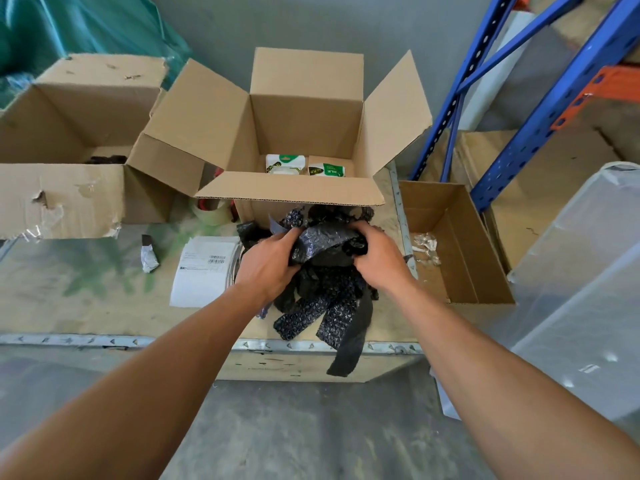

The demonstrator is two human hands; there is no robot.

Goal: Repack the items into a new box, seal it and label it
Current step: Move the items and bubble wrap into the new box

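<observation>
A new cardboard box [304, 109] stands open at the middle of the wooden table, with two white-and-green packets [304, 165] on its floor. In front of it lies a heap of black bubble wrap [322, 299], some strips hanging over the table's front edge. My left hand [268, 261] and my right hand [379, 252] both grip a bunch of this wrap at the top of the heap. A torn old box [62, 199] sits at the left with something dark inside. White shipping labels [204, 271] lie left of the heap. A tape roll [211, 212] rests beside the new box.
A small crumpled wrapper [149, 254] lies on the table [86, 306] at the left. A low open carton [457, 244] with clear scraps stands at the right. Blue shelving uprights [526, 126] rise behind it, and a plastic-covered bulk [588, 289] fills the right side. Green tarpaulin [69, 26] hangs at the back left.
</observation>
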